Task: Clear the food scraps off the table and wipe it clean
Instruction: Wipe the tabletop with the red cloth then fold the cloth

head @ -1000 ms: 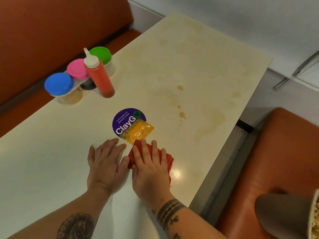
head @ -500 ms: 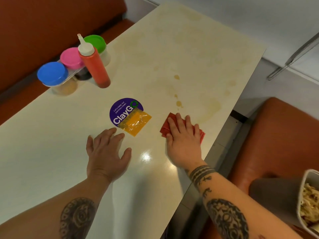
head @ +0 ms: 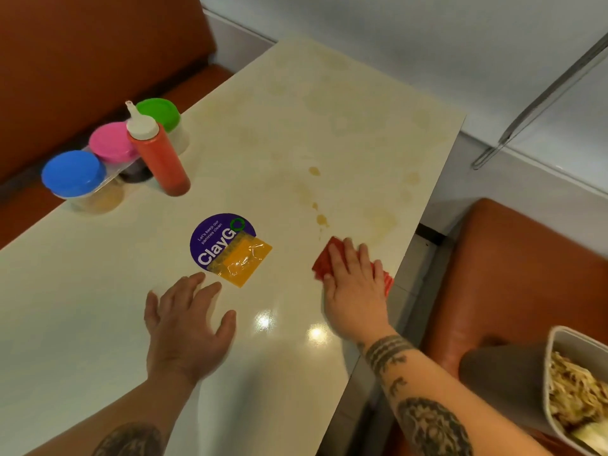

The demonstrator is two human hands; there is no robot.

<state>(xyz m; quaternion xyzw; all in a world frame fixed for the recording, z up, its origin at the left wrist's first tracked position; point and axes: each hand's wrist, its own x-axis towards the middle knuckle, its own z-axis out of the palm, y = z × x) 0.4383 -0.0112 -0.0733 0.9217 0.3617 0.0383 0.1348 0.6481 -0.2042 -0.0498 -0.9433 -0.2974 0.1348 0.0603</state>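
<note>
My right hand (head: 353, 284) lies flat with straight fingers on a folded red cloth (head: 320, 263), pressing it onto the cream table (head: 279, 133) close to the right edge. Yellow-brown stains and small drops (head: 321, 219) mark the table just beyond the cloth. My left hand (head: 187, 320) rests open and flat on the table, fingers spread, just below a yellow sachet (head: 241, 261) that lies on a purple round sticker (head: 210, 241).
A red squeeze bottle (head: 158, 153) and jars with blue (head: 74, 174), pink (head: 110, 143) and green (head: 158, 113) lids stand at the table's left edge. Orange bench seats flank the table. A white container of noodle scraps (head: 572, 390) sits at lower right.
My right hand has slid the red cloth from beside my left hand out to the right edge of the table. My left hand has stayed in place.
</note>
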